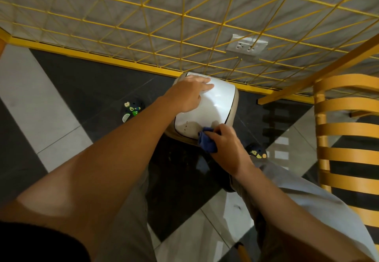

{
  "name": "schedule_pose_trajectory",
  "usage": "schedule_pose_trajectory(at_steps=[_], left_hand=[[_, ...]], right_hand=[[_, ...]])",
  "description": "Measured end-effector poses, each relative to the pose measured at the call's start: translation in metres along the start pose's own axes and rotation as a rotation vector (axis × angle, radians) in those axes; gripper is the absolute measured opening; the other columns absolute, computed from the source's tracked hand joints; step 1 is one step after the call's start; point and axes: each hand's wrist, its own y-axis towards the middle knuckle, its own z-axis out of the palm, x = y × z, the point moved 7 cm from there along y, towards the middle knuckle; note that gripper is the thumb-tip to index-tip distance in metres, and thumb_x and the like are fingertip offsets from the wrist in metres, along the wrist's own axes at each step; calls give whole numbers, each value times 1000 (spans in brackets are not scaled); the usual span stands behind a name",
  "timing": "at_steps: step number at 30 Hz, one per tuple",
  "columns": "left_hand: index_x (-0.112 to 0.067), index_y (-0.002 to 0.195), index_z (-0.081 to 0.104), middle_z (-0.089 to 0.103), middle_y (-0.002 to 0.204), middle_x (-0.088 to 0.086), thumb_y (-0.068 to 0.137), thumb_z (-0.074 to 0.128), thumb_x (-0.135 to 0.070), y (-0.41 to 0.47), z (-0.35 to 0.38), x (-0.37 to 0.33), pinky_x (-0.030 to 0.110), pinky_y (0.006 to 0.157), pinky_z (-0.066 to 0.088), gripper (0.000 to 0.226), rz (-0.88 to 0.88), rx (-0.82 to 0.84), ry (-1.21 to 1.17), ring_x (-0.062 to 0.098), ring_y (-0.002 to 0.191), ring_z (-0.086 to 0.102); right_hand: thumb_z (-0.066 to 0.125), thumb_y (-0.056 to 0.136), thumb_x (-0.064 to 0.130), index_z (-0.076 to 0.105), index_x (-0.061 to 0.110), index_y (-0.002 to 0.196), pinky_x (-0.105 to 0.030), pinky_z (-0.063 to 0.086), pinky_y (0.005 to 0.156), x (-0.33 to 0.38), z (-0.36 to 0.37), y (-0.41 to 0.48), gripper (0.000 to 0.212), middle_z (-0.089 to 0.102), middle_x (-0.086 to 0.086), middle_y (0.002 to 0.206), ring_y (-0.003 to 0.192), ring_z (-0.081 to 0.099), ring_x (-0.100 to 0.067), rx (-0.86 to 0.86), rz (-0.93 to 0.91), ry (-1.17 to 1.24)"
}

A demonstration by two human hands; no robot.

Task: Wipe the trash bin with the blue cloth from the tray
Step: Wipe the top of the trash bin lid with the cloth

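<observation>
The floor [41, 108] is glossy tile in big dark and pale-grey diagonal patches. Across the top of the frame a yellow wire grid [102, 58] stands in front of a grey wall, with a wall socket [247, 45] behind it toward the upper right. A dark shoe with little charms [132, 109] sits left of centre, a second shoe [257, 152] is right of centre, and an orange slatted chair [348, 131] fills the far right. The trash bin [217, 101] stands on a dark tile mid-frame, close to the grid's bottom rail, white lid facing up. The blue cloth [207, 141] is bunched up against the lid's lower edge, touching it and squeezed in curled fingers. The left hand [188, 95] lies flat on the upper-left part of the lid, fingers straight and close together, pointing right, with the arm stretched out long from the lower left corner. The right hand [225, 146] comes in from the lower right, knuckles up, fingers wrapped tight round the cloth.
</observation>
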Motion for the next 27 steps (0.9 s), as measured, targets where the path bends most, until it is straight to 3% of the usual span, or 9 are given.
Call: schedule_pose_trajectory(at_steps=[3, 7, 12, 14, 17, 21, 27], left_hand=[[-21, 141, 38, 28, 153, -3, 92, 37, -1, 0, -1, -1, 33, 117, 15, 53, 8, -7, -3, 22, 141, 20], [-21, 140, 39, 29, 153, -3, 92, 37, -1, 1, -3, -1, 32, 117, 14, 52, 8, -13, -3, 21, 141, 20], [-22, 141, 38, 27, 153, -4, 92, 36, 0, 0, -2, 1, 32, 117, 13, 53, 16, 13, -14, 22, 142, 18], [-22, 140, 39, 28, 153, -5, 92, 36, 0, 1, -1, 2, 32, 117, 17, 54, 15, 13, -21, 22, 141, 19], [-23, 141, 39, 28, 153, -5, 91, 35, -1, 2, 0, 4, 31, 115, 18, 54, 20, 15, -4, 23, 140, 21], [-24, 140, 40, 29, 152, -6, 90, 36, 0, 3, 2, 5, 31, 115, 18, 55, 11, 10, -18, 22, 140, 21], [-25, 140, 39, 27, 153, -7, 92, 36, -2, 3, -1, 3, 30, 115, 17, 54, 3, 35, -17, 21, 140, 20]], right_hand=[[65, 81, 9, 56, 8, 126, -28, 40, 86, 0, -20, 1, 45, 52, -15, 117, 106, 49, -29, -202, -23, 55], [75, 69, -1, 59, -4, 117, -37, 51, 83, 0, -19, 1, 51, 61, -21, 107, 97, 58, -35, -321, -46, 35], [79, 61, 0, 67, 2, 105, -42, 57, 71, 5, 23, 1, 45, 66, -16, 94, 83, 63, -35, -188, -119, -81], [76, 64, 1, 66, 3, 109, -44, 56, 76, 8, 29, 0, 46, 65, -16, 100, 89, 61, -36, -170, -121, -44], [74, 72, 7, 62, 2, 117, -41, 52, 85, 18, 13, 0, 47, 62, -17, 108, 99, 55, -30, -279, -148, 57], [76, 72, 8, 57, 2, 123, -40, 49, 91, 30, -2, 16, 55, 61, -18, 115, 105, 56, -33, -351, -110, 20], [68, 75, 6, 55, 7, 126, -48, 52, 81, 28, 43, 23, 53, 58, -15, 117, 104, 55, -35, -105, -144, -115]])
